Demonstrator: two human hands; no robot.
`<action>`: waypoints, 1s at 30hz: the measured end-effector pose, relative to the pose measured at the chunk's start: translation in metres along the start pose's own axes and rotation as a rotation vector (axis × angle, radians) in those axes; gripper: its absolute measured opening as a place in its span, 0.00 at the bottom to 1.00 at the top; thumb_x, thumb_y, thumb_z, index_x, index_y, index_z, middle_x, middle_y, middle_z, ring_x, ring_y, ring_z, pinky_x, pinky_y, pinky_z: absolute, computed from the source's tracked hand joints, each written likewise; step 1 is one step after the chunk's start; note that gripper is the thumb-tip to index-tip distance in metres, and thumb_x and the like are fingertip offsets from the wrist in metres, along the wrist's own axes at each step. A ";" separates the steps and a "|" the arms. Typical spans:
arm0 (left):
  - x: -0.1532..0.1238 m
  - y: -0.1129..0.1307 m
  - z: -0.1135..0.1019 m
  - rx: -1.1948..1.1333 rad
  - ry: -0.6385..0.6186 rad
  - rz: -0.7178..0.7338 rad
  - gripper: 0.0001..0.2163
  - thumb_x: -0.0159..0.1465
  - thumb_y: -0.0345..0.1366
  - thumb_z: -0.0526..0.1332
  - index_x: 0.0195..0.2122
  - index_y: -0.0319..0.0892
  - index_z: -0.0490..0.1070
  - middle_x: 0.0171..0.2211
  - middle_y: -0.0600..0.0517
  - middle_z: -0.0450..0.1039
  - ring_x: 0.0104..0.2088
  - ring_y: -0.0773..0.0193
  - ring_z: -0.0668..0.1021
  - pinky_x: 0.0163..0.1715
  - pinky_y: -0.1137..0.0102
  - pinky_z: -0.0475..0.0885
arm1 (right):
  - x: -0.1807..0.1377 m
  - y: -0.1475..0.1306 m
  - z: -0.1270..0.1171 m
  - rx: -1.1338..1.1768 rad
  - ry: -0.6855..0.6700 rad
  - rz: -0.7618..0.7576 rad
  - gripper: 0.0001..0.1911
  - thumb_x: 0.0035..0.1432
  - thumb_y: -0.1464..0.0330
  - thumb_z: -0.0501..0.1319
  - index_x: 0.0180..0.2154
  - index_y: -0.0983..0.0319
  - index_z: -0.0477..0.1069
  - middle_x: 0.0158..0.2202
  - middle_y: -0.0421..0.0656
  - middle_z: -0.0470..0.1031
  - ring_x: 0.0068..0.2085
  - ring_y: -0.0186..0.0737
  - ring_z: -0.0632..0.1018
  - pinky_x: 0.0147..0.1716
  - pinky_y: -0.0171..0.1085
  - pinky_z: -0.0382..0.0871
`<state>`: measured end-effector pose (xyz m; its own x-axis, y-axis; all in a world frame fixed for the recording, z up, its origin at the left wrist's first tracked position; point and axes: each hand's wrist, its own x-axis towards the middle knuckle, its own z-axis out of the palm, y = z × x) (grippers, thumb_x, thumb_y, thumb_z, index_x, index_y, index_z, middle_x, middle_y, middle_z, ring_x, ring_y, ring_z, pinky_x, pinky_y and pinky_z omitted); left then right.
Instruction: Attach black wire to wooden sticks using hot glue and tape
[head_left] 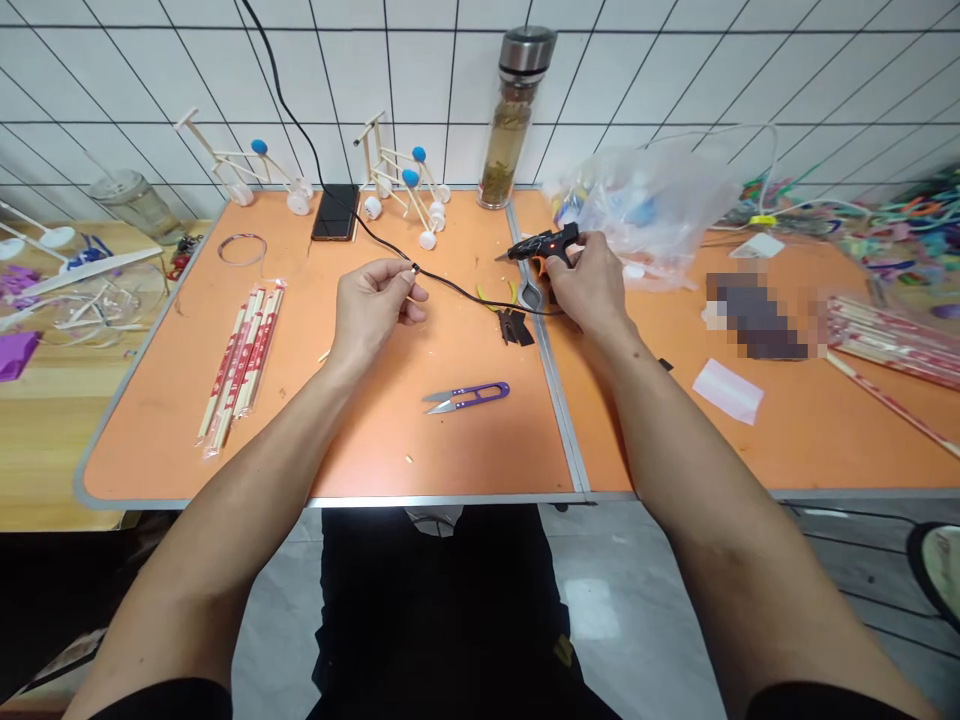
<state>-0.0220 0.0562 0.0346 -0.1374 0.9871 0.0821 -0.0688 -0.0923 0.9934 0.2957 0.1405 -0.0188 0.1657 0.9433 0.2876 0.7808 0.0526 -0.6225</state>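
Note:
My right hand [596,285] is closed around the handle of a black hot glue gun [544,245] with a lit red light, its nozzle pointing left. My left hand [379,305] pinches a small black piece [415,268] between thumb and forefinger, right where the black power cord [457,290] passes. Below the glue gun lie yellow-handled pliers [514,293], partly covered by dark flat pieces [515,327], beside a grey oval object [530,293]. Purple thread snips [469,397] rest on the orange table [390,450] between my forearms.
Small stick frames with white wheels and blue balls [401,180] stand at the back, near a phone [335,212] and a tea bottle [510,120]. Wrapped chopsticks [244,365] lie left. A plastic bag [645,205], a white slip [729,390] and more chopsticks [892,340] are right.

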 end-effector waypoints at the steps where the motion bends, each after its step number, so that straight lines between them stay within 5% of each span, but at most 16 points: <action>1: 0.000 0.000 0.000 0.002 -0.002 0.001 0.01 0.69 0.31 0.71 0.40 0.40 0.80 0.27 0.54 0.83 0.19 0.70 0.80 0.22 0.75 0.76 | -0.002 -0.002 0.000 -0.053 0.029 0.036 0.28 0.67 0.63 0.63 0.66 0.61 0.66 0.58 0.60 0.80 0.61 0.67 0.79 0.61 0.66 0.73; 5: 0.002 -0.001 -0.001 0.024 -0.006 -0.006 0.01 0.69 0.31 0.71 0.40 0.41 0.81 0.27 0.54 0.83 0.20 0.70 0.80 0.22 0.76 0.76 | -0.012 -0.013 -0.006 -0.114 0.043 0.056 0.24 0.68 0.64 0.64 0.63 0.60 0.71 0.62 0.63 0.78 0.61 0.67 0.75 0.62 0.65 0.69; 10: 0.003 -0.002 -0.001 0.040 0.006 -0.007 0.02 0.70 0.32 0.72 0.40 0.42 0.80 0.27 0.55 0.83 0.20 0.70 0.80 0.22 0.76 0.76 | -0.036 -0.049 -0.026 -0.116 0.000 -0.196 0.13 0.74 0.62 0.61 0.55 0.54 0.77 0.61 0.56 0.79 0.61 0.63 0.74 0.60 0.58 0.69; 12: 0.003 -0.003 -0.001 0.043 0.011 -0.018 0.02 0.70 0.32 0.72 0.40 0.42 0.80 0.27 0.55 0.83 0.20 0.71 0.80 0.22 0.77 0.75 | -0.050 -0.074 -0.034 -0.090 -0.159 -0.350 0.10 0.74 0.62 0.60 0.49 0.54 0.80 0.52 0.52 0.83 0.57 0.60 0.77 0.55 0.54 0.70; 14: 0.004 -0.003 -0.001 0.046 0.014 -0.027 0.02 0.71 0.32 0.71 0.40 0.42 0.80 0.27 0.55 0.83 0.19 0.71 0.80 0.22 0.77 0.74 | -0.067 -0.099 -0.041 -0.076 -0.465 -0.492 0.09 0.72 0.62 0.62 0.44 0.56 0.81 0.47 0.48 0.85 0.50 0.55 0.80 0.48 0.49 0.70; 17: 0.004 -0.003 0.000 0.053 0.019 -0.037 0.03 0.71 0.33 0.72 0.40 0.42 0.79 0.27 0.55 0.83 0.19 0.71 0.80 0.21 0.77 0.72 | -0.090 -0.122 -0.046 -0.181 -0.880 -0.600 0.11 0.65 0.57 0.70 0.42 0.57 0.81 0.45 0.45 0.84 0.42 0.47 0.79 0.38 0.43 0.63; 19: 0.005 -0.004 -0.001 0.057 0.021 -0.042 0.03 0.71 0.33 0.72 0.40 0.42 0.80 0.28 0.55 0.84 0.20 0.71 0.80 0.21 0.77 0.72 | -0.100 -0.129 -0.046 -0.276 -1.007 -0.604 0.11 0.65 0.57 0.71 0.42 0.57 0.79 0.48 0.46 0.82 0.40 0.44 0.77 0.35 0.42 0.59; 27: 0.003 -0.002 -0.001 0.076 0.011 -0.049 0.06 0.69 0.36 0.74 0.40 0.41 0.80 0.28 0.54 0.84 0.20 0.70 0.80 0.22 0.77 0.73 | -0.108 -0.128 -0.036 -0.305 -1.009 -0.674 0.06 0.67 0.70 0.59 0.35 0.57 0.70 0.38 0.44 0.80 0.36 0.42 0.74 0.34 0.42 0.54; 30: 0.003 -0.002 -0.001 0.076 -0.004 -0.047 0.07 0.69 0.37 0.75 0.40 0.41 0.80 0.29 0.53 0.84 0.21 0.70 0.80 0.23 0.77 0.73 | -0.103 -0.125 -0.039 -0.219 -0.958 -0.680 0.10 0.72 0.66 0.58 0.34 0.57 0.68 0.35 0.43 0.79 0.33 0.42 0.72 0.33 0.42 0.55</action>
<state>-0.0235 0.0590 0.0326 -0.1321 0.9906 0.0353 0.0002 -0.0355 0.9994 0.2045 0.0243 0.0585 -0.7653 0.6092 -0.2078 0.6361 0.6665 -0.3888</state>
